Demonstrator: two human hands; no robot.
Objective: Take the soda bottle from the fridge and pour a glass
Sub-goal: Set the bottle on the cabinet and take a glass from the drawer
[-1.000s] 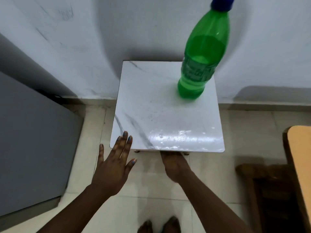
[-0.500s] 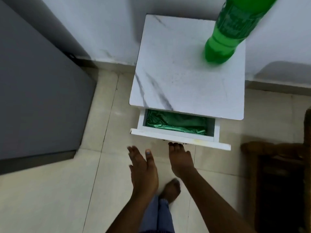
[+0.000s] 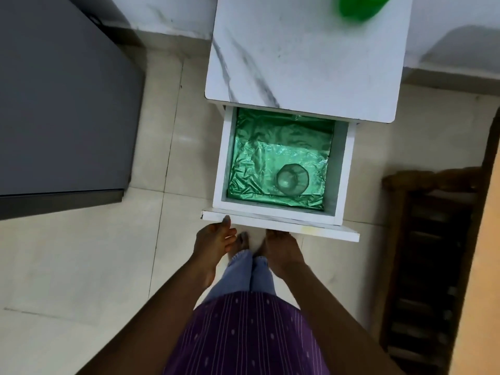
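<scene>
Only the green base of the soda bottle point(image 3: 358, 8) shows, standing at the far right of the white marble-topped side table point(image 3: 303, 58). The table's drawer point(image 3: 343, 169) is pulled far out, lined with crinkled green foil. A clear glass point(image 3: 292, 180) stands upright inside it, right of centre. My right hand point(image 3: 281, 251) grips the underside of the drawer front, its fingers hidden beneath it. My left hand point(image 3: 213, 240) is at the drawer front's left corner, thumb touching the edge, fingers loosely curled and holding nothing.
The grey fridge point(image 3: 62, 104) stands closed at the left, a strip of tiled floor between it and the table. A dark wooden chair or rack point(image 3: 433, 253) and an orange tabletop edge point(image 3: 481, 266) are on the right. My feet are under the drawer front.
The drawer has slid from shut to far out, pulled by my right hand, and the glass inside has come into sight. My left hand moved to the drawer's left corner. The view tilted downward.
</scene>
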